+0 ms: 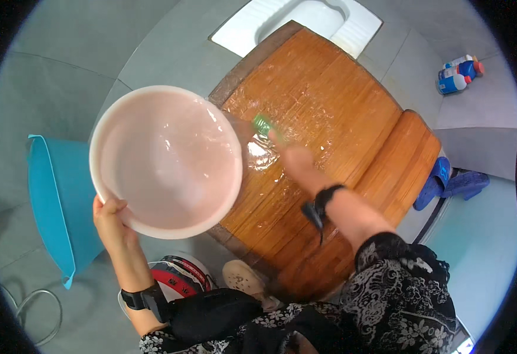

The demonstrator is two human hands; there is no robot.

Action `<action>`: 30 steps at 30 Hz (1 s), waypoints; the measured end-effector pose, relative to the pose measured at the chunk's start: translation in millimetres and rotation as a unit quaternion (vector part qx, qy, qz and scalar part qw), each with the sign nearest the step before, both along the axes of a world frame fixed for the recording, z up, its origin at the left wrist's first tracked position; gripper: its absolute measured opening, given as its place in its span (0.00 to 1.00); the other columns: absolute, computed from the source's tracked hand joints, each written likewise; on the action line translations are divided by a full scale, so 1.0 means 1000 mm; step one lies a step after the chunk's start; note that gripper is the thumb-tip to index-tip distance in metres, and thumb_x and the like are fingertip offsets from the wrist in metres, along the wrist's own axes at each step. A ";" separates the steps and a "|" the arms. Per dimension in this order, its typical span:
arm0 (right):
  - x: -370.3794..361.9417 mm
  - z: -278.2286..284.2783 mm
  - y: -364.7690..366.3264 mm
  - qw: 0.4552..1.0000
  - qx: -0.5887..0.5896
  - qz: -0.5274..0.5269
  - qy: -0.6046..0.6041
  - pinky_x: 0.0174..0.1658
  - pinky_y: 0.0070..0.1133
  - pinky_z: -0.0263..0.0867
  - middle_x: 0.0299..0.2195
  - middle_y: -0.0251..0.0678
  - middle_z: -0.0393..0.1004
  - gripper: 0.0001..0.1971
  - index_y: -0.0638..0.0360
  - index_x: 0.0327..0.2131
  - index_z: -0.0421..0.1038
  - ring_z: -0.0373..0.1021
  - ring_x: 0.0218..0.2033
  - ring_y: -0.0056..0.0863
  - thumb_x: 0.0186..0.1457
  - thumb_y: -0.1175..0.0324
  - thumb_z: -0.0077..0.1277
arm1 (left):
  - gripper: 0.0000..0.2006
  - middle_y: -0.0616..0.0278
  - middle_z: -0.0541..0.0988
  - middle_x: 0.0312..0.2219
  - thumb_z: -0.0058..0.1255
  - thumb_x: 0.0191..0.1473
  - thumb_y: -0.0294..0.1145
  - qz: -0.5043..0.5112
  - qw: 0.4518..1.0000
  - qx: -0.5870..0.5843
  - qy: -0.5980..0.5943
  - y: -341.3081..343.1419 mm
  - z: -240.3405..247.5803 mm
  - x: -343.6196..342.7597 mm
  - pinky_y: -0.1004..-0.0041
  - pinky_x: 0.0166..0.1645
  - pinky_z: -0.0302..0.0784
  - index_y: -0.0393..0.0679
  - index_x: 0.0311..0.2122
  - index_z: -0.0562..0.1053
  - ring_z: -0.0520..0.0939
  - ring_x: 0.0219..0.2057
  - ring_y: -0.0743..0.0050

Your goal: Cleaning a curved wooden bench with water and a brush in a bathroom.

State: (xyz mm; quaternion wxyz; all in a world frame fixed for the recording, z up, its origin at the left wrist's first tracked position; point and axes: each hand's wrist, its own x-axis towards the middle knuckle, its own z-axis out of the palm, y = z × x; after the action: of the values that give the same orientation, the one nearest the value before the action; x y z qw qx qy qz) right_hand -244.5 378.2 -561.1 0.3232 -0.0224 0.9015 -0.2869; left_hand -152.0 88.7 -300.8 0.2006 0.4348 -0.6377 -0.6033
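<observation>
My left hand [112, 221] grips the rim of a large pale pink basin [170, 165] at its lower left, thumb inside the wall. The basin is tilted so that its inside faces up toward me, with wet glints on it. Its right side overlaps the left edge of a wide wooden board [341, 106], which is covered with shiny water. Above the wet boards, my right hand [297, 160] is closed around what looks like a green brush [263, 125]. Motion blurs its fingers and the brush, and whether the bristles touch the wood is unclear.
A blue tub [63, 206] stands at the left, near a grey hose [40, 315]. A red and white bucket [178, 280] is close to my beige clog [243, 278]. Beyond the board lies a white squat toilet [311, 17]. Cleaning bottles [459, 75] and blue slippers [447, 184] sit at right.
</observation>
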 end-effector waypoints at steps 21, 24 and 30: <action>0.107 -0.001 -0.153 0.871 -0.282 0.046 0.398 0.21 0.32 0.64 0.15 0.35 0.70 0.19 0.62 0.45 0.60 0.68 0.17 0.34 0.48 0.64 0.39 | 0.15 0.61 0.70 0.26 0.38 0.32 0.19 0.004 0.997 -0.077 0.004 -0.056 0.021 0.038 0.76 0.36 0.68 0.34 0.33 0.66 0.71 0.27 0.73; 0.059 0.033 -0.186 0.917 -0.020 0.396 -0.033 0.39 0.33 0.63 0.37 0.52 0.66 0.14 0.63 0.39 0.61 0.66 0.36 0.42 0.50 0.67 0.35 | 0.11 0.61 0.70 0.23 0.37 0.29 0.18 0.005 0.995 -0.100 0.022 -0.048 0.023 0.036 0.80 0.33 0.66 0.35 0.25 0.66 0.70 0.24 0.77; 0.101 0.030 -0.175 0.930 -0.341 0.076 0.114 0.53 0.24 0.49 0.54 0.48 0.50 0.24 0.63 0.52 0.49 0.51 0.54 0.30 0.53 0.63 0.36 | 0.09 0.63 0.69 0.21 0.37 0.30 0.19 0.017 0.989 -0.149 0.001 -0.035 0.036 0.029 0.82 0.31 0.64 0.35 0.24 0.65 0.68 0.22 0.80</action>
State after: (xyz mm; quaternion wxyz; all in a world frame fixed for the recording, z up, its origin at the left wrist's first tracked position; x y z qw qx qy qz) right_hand -143.9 203.1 -530.7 0.2117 -0.2320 0.7761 -0.5468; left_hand -123.5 53.7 -264.6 0.2741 0.4097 -0.7130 -0.4986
